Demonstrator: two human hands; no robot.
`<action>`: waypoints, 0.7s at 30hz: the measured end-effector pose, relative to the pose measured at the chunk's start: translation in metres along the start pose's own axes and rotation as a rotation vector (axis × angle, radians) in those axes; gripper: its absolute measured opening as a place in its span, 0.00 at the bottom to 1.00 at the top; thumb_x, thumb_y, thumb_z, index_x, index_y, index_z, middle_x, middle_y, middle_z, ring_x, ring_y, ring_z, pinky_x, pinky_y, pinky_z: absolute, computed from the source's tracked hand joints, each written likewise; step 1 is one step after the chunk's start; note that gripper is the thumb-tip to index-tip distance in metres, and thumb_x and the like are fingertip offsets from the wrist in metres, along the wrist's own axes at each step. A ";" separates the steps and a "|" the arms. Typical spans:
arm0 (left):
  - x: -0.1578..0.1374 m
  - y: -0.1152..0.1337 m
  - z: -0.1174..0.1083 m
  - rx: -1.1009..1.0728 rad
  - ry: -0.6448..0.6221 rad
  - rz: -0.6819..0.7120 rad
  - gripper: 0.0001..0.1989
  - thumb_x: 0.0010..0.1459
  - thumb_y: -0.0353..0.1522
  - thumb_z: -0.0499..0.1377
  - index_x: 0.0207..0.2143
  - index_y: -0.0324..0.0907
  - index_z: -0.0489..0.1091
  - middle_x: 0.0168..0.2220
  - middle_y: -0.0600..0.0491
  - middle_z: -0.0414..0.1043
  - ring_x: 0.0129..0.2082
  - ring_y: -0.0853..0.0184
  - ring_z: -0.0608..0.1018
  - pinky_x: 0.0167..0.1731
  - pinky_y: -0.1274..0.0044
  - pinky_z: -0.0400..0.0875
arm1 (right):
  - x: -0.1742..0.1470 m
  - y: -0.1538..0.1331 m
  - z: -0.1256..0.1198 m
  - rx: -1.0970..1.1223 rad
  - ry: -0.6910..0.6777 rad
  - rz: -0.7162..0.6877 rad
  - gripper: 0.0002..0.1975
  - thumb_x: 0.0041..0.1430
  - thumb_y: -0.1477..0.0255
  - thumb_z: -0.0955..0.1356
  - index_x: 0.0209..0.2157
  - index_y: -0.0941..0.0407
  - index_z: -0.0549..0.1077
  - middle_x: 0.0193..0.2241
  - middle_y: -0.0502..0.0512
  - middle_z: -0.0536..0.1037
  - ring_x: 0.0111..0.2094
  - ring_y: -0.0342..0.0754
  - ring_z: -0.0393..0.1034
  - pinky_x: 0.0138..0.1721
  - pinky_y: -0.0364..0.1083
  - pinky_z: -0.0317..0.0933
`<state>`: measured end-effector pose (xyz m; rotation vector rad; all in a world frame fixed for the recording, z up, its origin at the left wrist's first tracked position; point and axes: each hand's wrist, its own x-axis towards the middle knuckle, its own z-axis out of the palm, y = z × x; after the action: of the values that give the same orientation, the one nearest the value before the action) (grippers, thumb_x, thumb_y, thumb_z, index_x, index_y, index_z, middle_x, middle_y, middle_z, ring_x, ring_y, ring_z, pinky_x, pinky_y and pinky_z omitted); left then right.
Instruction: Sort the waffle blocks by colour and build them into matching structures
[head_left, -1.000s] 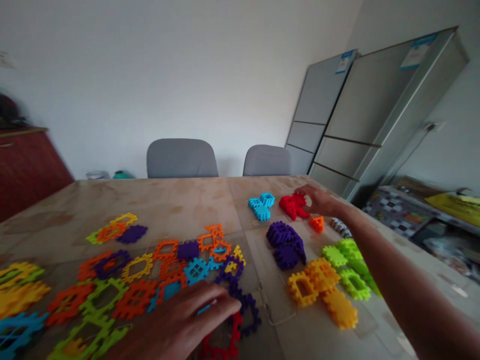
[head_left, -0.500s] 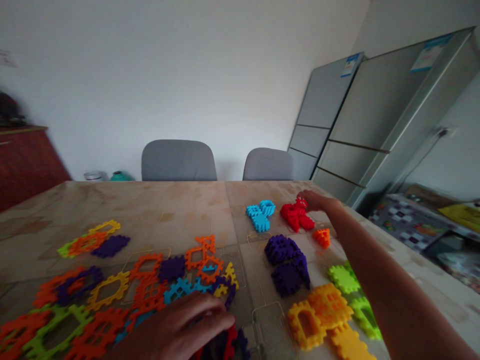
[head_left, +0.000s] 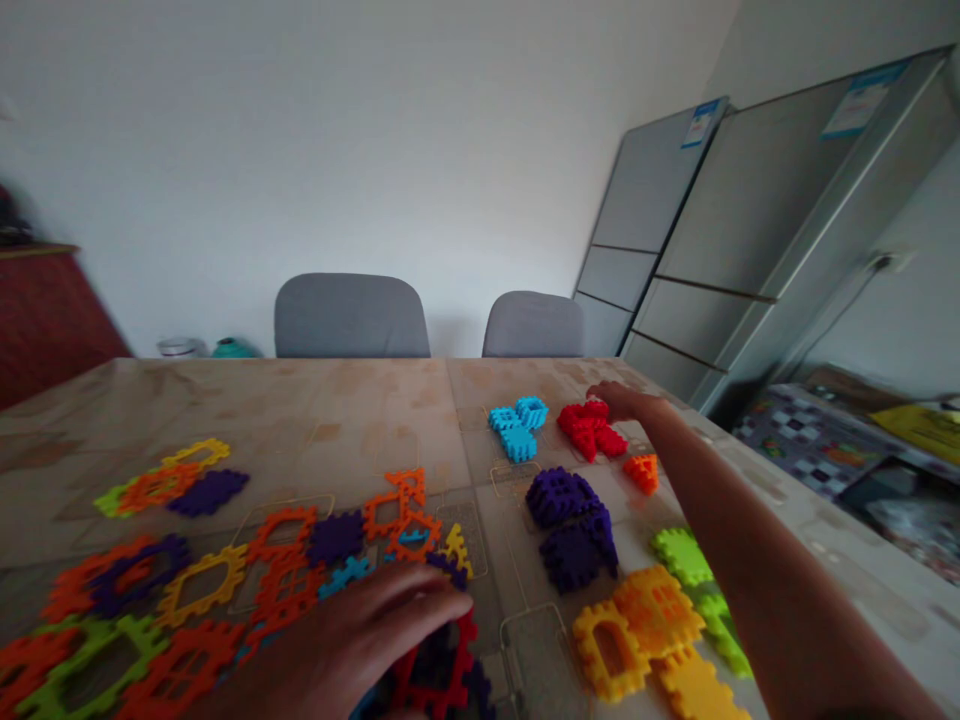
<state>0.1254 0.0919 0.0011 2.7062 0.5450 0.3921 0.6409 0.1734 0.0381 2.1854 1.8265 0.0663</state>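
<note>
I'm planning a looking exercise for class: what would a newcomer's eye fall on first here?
Probably the jumble of colourful notched plastic pieces across the left side of the table. Next, the right hand at the red pile right of centre, with a purple pile and a yellow pile nearer the viewer. Then the left hand, over a red notched frame at bottom centre.

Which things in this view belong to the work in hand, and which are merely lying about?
In the work:
left hand, at the red frame
right hand, beside the red pile
mixed toothed pieces on the left
blue pile, purple pile, yellow pile, green pile, orange piece

Seemingly apart:
two grey chairs
tall grey unit
teal container
</note>
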 end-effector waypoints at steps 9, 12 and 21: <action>0.032 0.004 -0.007 -0.014 0.273 -0.233 0.41 0.56 0.26 0.61 0.67 0.58 0.50 0.61 0.54 0.68 0.56 0.59 0.75 0.56 0.66 0.71 | -0.032 -0.073 -0.043 0.438 0.296 -0.165 0.11 0.67 0.67 0.66 0.45 0.58 0.75 0.44 0.58 0.79 0.44 0.52 0.74 0.47 0.53 0.68; 0.042 0.004 -0.010 0.081 0.382 -0.176 0.41 0.58 0.27 0.61 0.68 0.56 0.46 0.57 0.51 0.70 0.53 0.57 0.76 0.53 0.63 0.73 | -0.064 -0.136 -0.049 0.654 0.299 -0.354 0.12 0.68 0.67 0.63 0.41 0.57 0.75 0.35 0.54 0.81 0.36 0.48 0.76 0.38 0.46 0.69; 0.045 0.000 -0.018 0.164 0.478 -0.151 0.41 0.59 0.28 0.60 0.68 0.53 0.43 0.54 0.49 0.71 0.52 0.56 0.77 0.50 0.65 0.75 | -0.155 -0.244 -0.060 0.880 0.356 -0.729 0.14 0.61 0.71 0.71 0.48 0.54 0.71 0.39 0.56 0.77 0.35 0.48 0.72 0.36 0.46 0.66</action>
<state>0.1596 0.1152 0.0259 2.6974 0.9392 1.0021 0.3641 0.0719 0.0572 1.8197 3.1956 -0.6504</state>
